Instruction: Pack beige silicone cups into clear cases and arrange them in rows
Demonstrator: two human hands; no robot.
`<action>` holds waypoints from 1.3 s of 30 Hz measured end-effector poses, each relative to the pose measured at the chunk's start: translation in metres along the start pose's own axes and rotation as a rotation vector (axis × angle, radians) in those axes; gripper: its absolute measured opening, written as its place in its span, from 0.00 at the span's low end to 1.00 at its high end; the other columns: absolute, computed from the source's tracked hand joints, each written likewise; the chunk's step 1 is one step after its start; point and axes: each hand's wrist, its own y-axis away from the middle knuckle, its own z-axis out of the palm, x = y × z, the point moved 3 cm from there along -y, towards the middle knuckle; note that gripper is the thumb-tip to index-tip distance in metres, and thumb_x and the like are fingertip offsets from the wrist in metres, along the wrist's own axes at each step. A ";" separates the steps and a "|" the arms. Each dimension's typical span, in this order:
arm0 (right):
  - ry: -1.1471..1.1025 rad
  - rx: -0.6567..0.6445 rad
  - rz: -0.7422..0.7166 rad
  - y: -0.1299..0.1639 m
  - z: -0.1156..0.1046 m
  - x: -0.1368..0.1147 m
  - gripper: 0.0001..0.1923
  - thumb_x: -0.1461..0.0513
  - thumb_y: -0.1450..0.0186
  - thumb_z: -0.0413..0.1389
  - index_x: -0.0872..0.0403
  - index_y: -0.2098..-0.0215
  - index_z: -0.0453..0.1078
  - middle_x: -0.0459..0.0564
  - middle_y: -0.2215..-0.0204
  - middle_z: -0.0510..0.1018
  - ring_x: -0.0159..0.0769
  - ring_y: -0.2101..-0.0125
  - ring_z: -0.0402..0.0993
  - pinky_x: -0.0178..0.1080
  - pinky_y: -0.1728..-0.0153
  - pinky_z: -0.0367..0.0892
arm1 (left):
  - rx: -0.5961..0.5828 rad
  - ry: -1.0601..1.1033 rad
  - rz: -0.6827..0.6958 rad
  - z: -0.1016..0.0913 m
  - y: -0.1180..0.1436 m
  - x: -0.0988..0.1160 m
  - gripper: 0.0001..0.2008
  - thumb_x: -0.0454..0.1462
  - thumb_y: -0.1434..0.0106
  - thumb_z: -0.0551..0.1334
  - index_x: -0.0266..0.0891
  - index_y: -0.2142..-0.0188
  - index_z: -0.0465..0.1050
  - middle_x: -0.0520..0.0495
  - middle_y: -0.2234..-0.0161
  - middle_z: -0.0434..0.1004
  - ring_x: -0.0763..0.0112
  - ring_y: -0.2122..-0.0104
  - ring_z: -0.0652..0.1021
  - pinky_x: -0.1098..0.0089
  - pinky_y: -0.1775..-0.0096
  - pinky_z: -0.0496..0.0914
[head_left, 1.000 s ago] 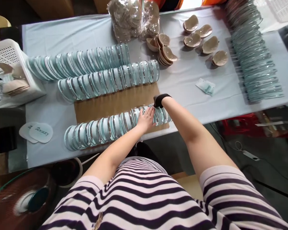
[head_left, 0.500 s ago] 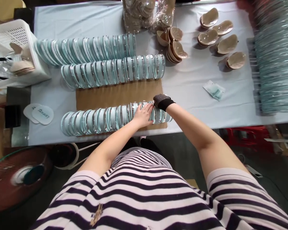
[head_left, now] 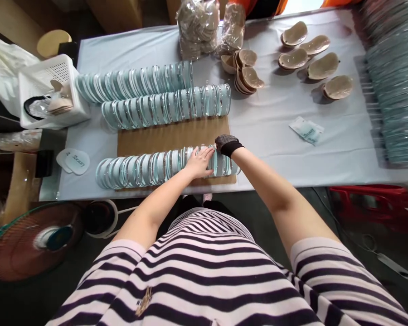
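Observation:
A front row of clear, teal-edged round plastic pieces (head_left: 139,171), standing on edge and packed close, lies on a brown cardboard sheet (head_left: 170,137). My left hand (head_left: 199,163) is bare and rests over the right part of this row with its fingers spread. Just right of it, my right hand (head_left: 225,144), in a black mesh glove, is at the row's far side with its fingers curled in. Whatever those fingers pinch is hidden from view. Behind the cardboard, a second row (head_left: 166,106) and a third row (head_left: 132,83) of the same pieces run side by side.
Stacked tan cup-shaped pieces (head_left: 246,81) and separate tan curved pieces (head_left: 294,59) sit toward the back right. Small printed packets (head_left: 307,130) lie nearer. Tall clear stacks (head_left: 394,90) line the right edge. A white basket (head_left: 47,86) and printed oval cards (head_left: 76,160) are left.
The camera view has shifted, bringing more of the table's left and back into sight. Both hands stay at nearly the same places on the front row.

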 end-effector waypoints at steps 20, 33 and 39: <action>-0.381 0.018 0.138 0.091 0.188 -0.018 0.21 0.58 0.28 0.43 0.50 0.43 0.72 0.55 0.47 0.78 0.44 0.49 0.75 0.41 0.52 0.69 | -0.003 -0.014 0.004 -0.003 0.004 0.001 0.43 0.52 0.38 0.58 0.39 0.30 0.45 0.41 0.30 0.49 0.56 0.31 0.52 0.52 0.33 0.41; -0.069 0.189 0.226 0.055 0.023 0.057 0.19 0.57 0.31 0.48 0.54 0.50 0.75 0.61 0.51 0.79 0.47 0.52 0.76 0.40 0.58 0.68 | 0.083 0.050 -0.013 -0.004 -0.020 0.045 0.42 0.52 0.36 0.57 0.38 0.29 0.43 0.41 0.29 0.44 0.54 0.30 0.48 0.46 0.33 0.41; 0.179 -0.340 -0.047 -0.017 -0.011 0.049 0.21 0.60 0.38 0.57 0.60 0.48 0.75 0.60 0.55 0.80 0.45 0.56 0.77 0.40 0.58 0.69 | 0.076 0.020 -0.024 0.006 -0.030 0.050 0.40 0.53 0.35 0.56 0.42 0.29 0.47 0.45 0.29 0.49 0.54 0.31 0.52 0.48 0.33 0.43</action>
